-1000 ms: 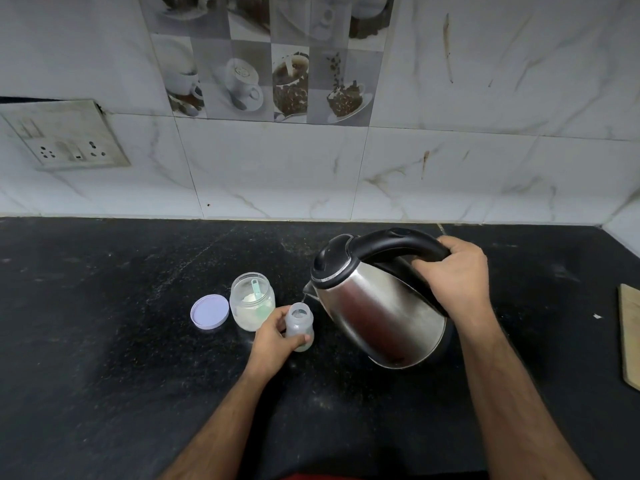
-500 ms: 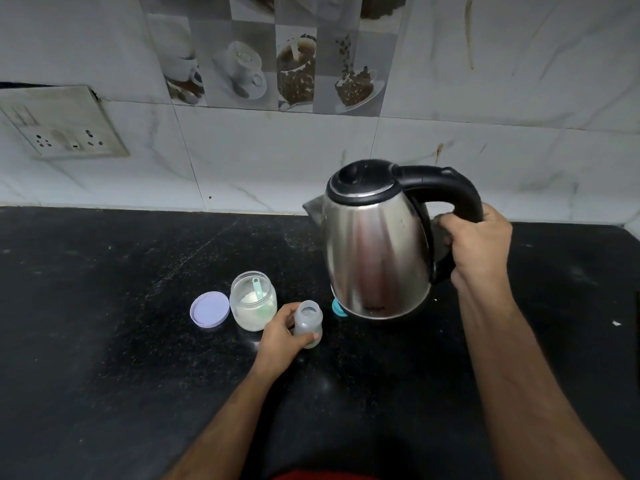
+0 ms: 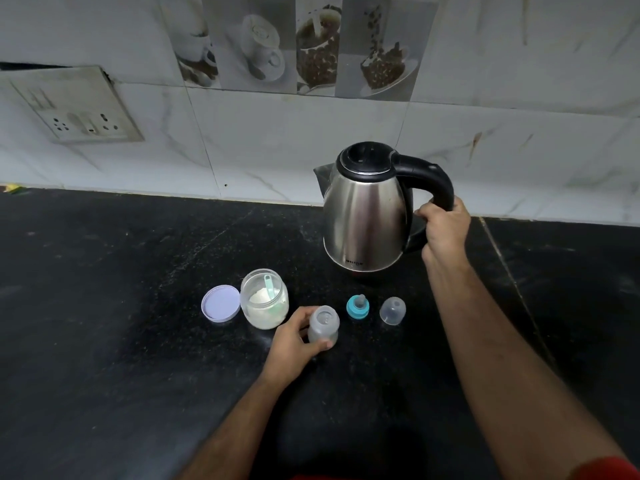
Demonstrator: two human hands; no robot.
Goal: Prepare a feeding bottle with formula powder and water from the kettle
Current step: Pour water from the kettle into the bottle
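A small translucent feeding bottle [image 3: 323, 323] stands open on the black counter [image 3: 104, 306], and my left hand [image 3: 294, 344] is wrapped around it. A steel kettle [image 3: 367, 216] with a black lid and handle stands upright on the counter behind it. My right hand [image 3: 445, 233] grips the lower part of the kettle's handle. Left of the bottle is an open glass jar of white formula powder [image 3: 265, 299] with a teal scoop inside. The teal teat ring [image 3: 357, 307] and the clear bottle cap [image 3: 392, 310] lie to the right of the bottle.
The jar's lilac lid [image 3: 221, 303] lies flat left of the jar. A tiled wall [image 3: 277, 143] rises behind the counter, with a socket plate [image 3: 76, 109] at the left.
The kettle went from tilted over the bottle to upright, then moved back and down onto the counter. The teat ring and cap came into sight. My left hand stayed on the bottle.
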